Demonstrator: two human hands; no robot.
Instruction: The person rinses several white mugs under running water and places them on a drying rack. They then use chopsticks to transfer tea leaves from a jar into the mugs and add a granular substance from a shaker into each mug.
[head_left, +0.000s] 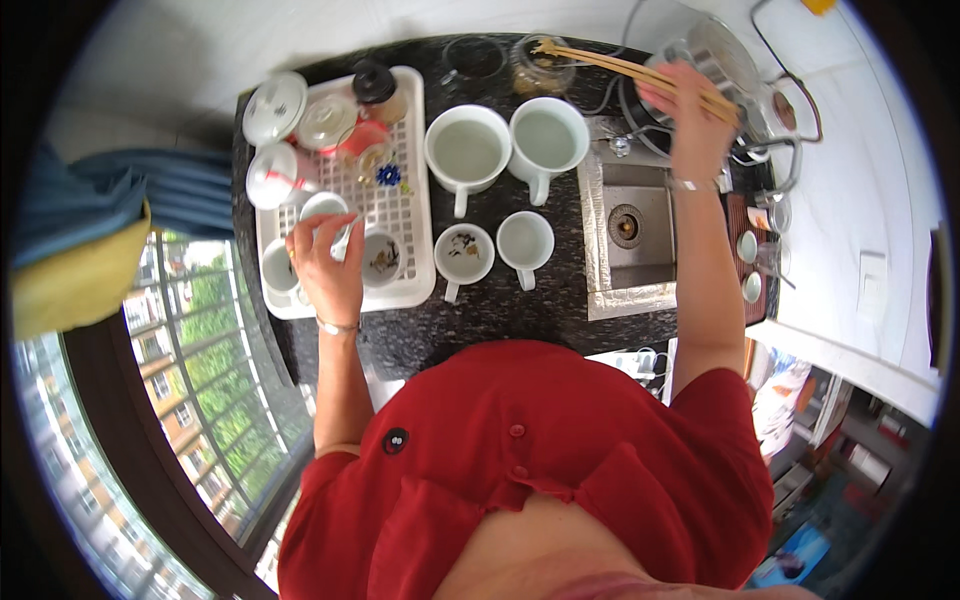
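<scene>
My right hand (686, 94) grips a pair of wooden chopsticks (645, 73) at the upper right. Their tips hold a small pale yellowish clump above a glass jar (541, 75) with yellowish contents. My left hand (326, 251) hovers over or touches the white cups in the white plastic tray (416, 150), its fingertips by a white cup (324, 204); whether it grips a cup is hidden. Right of it, a white cup (381, 257) has dark and yellowish dried pieces inside. Outside the tray, another white mug (464, 253) contains similar pieces, beside a plain white mug (526, 240).
Two larger white mugs (466, 150) stand on the black speckled counter (517, 315). A steel sink (637, 247) lies to their right. Lidded jars (276, 109) and a glass vessel with a blue flower (388, 175) crowd the tray. A brown tea tray (739, 217) sits far right.
</scene>
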